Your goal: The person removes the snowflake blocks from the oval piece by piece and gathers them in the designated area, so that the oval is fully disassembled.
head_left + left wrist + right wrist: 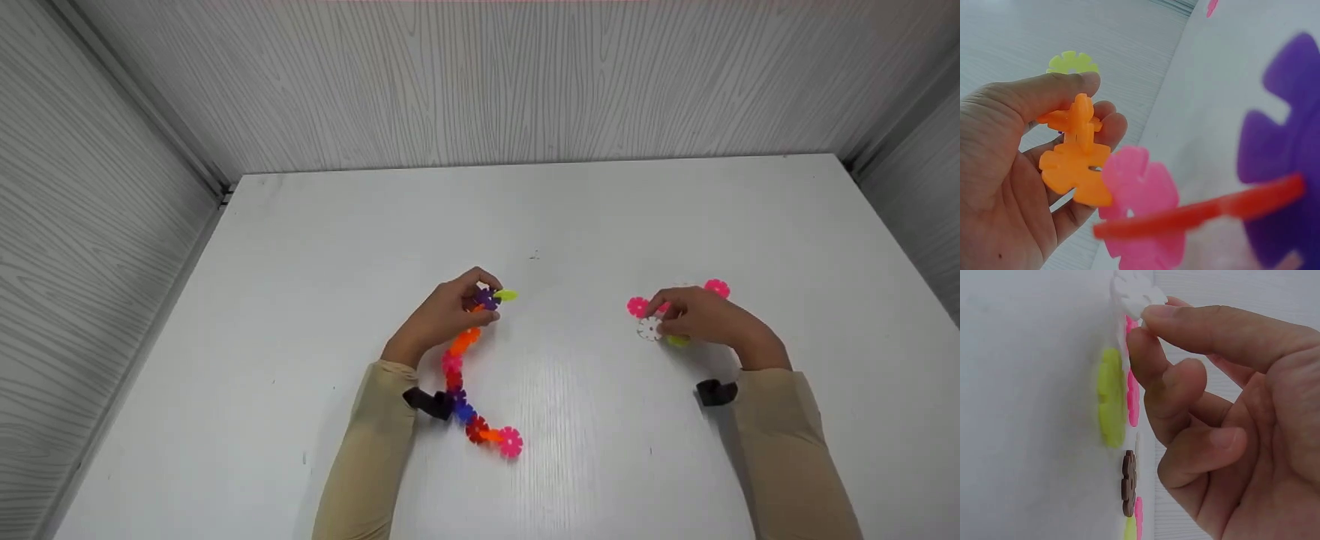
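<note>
My left hand [450, 311] pinches the upper end of a chain of linked flower-shaped discs, near a purple disc [487, 298] with a yellow-green disc [507, 295] at its tip. In the left wrist view, orange discs [1075, 174], a pink disc [1143, 197] and a blurred purple disc [1292, 129] follow along the chain. On the right, my right hand [701, 319] pinches a white disc [649, 328] between thumb and finger, seen also in the right wrist view as a white disc [1134, 293] just above the table surface.
Around my right hand lie loose discs: a pink one [638, 306], another pink one [717, 288] and a yellow-green one [679, 340]. A brown disc [1129, 484] shows in the right wrist view. The chain's lower end, a pink disc [511, 442], rests on the white table [585, 225].
</note>
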Action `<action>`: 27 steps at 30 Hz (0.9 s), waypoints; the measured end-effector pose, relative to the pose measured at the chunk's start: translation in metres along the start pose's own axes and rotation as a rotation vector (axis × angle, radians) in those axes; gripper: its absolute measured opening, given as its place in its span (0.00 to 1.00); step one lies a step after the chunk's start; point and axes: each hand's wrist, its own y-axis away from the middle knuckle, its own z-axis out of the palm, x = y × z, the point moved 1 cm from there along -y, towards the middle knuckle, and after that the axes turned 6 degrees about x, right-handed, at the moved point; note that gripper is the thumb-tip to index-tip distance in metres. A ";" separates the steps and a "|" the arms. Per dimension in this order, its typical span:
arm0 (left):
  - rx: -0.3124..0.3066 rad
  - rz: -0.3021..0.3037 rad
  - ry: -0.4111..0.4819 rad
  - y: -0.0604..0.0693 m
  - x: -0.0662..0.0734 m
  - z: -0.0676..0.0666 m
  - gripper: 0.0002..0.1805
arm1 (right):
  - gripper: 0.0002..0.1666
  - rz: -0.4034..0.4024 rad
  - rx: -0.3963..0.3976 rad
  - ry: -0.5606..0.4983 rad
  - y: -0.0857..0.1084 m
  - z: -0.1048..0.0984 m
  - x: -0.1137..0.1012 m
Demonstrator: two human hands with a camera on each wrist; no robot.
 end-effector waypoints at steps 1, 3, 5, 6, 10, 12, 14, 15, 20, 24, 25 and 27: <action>0.001 0.001 -0.005 0.000 0.000 0.000 0.19 | 0.14 -0.001 0.002 0.008 0.000 0.001 -0.001; 0.003 0.009 -0.011 0.001 0.000 0.000 0.19 | 0.14 -0.007 0.011 0.025 0.000 0.002 -0.003; 0.002 0.018 -0.009 0.001 0.001 0.001 0.19 | 0.14 -0.020 0.019 0.047 0.000 0.003 -0.005; 0.001 0.025 -0.007 0.001 0.001 0.001 0.19 | 0.14 -0.026 0.024 0.056 0.001 0.004 -0.006; -0.010 0.041 0.014 0.000 0.000 0.001 0.20 | 0.14 -0.046 0.034 0.089 0.001 0.005 -0.010; -0.011 0.039 0.018 -0.001 0.001 0.001 0.21 | 0.14 -0.046 0.036 0.094 0.001 0.006 -0.010; -0.010 0.018 0.027 -0.001 0.001 0.001 0.22 | 0.14 -0.044 0.035 0.094 0.000 0.006 -0.010; -0.010 0.004 0.031 -0.001 0.002 0.001 0.23 | 0.14 -0.045 0.035 0.092 0.000 0.006 -0.010; -0.010 -0.041 0.050 -0.001 0.005 0.003 0.22 | 0.19 -0.044 0.045 0.028 0.002 0.002 -0.010; -0.010 -0.041 0.061 0.000 0.007 0.004 0.23 | 0.24 -0.087 0.070 -0.030 0.004 -0.001 -0.016; -0.012 -0.043 0.061 -0.001 0.008 0.005 0.23 | 0.25 -0.096 0.074 -0.039 0.004 -0.001 -0.018; -0.018 -0.048 0.053 -0.001 0.008 0.007 0.23 | 0.25 -0.115 0.079 -0.043 0.004 0.000 -0.021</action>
